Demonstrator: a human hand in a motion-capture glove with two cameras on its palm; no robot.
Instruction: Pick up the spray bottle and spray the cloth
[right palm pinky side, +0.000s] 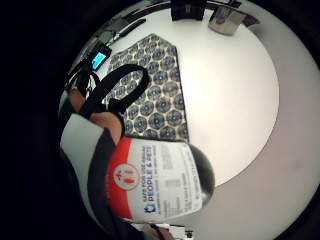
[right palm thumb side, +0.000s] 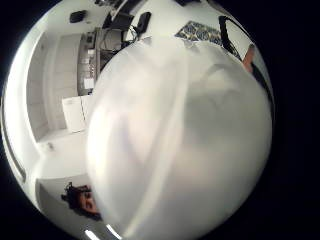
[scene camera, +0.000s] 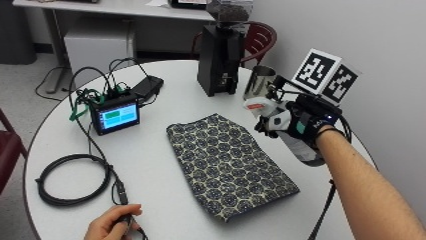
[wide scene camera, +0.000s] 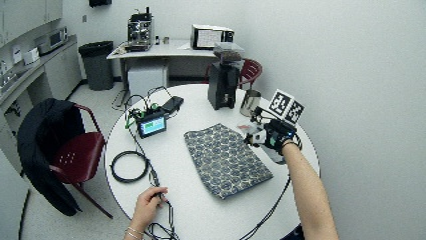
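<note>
My gloved right hand (scene camera: 293, 124) (wide scene camera: 271, 135) grips a spray bottle (scene camera: 303, 147) above the right side of the round white table (scene camera: 173, 165). Its white and red head (scene camera: 258, 106) points toward the patterned cloth (scene camera: 226, 162) (wide scene camera: 225, 159), which lies flat in the middle of the table. In the little finger side palm view the bottle's label (right palm pinky side: 160, 185) sits close to the palm with the cloth (right palm pinky side: 155, 95) beyond it. In the thumb side palm view the translucent bottle body (right palm thumb side: 185, 140) fills most of the picture.
A black coffee grinder (scene camera: 219, 60) and a metal cup (scene camera: 259, 82) stand at the back of the table. A small screen device (scene camera: 116, 114) with cables sits at the left, beside a coiled black cable (scene camera: 70, 180). A bare hand (scene camera: 113, 225) rests at the front edge.
</note>
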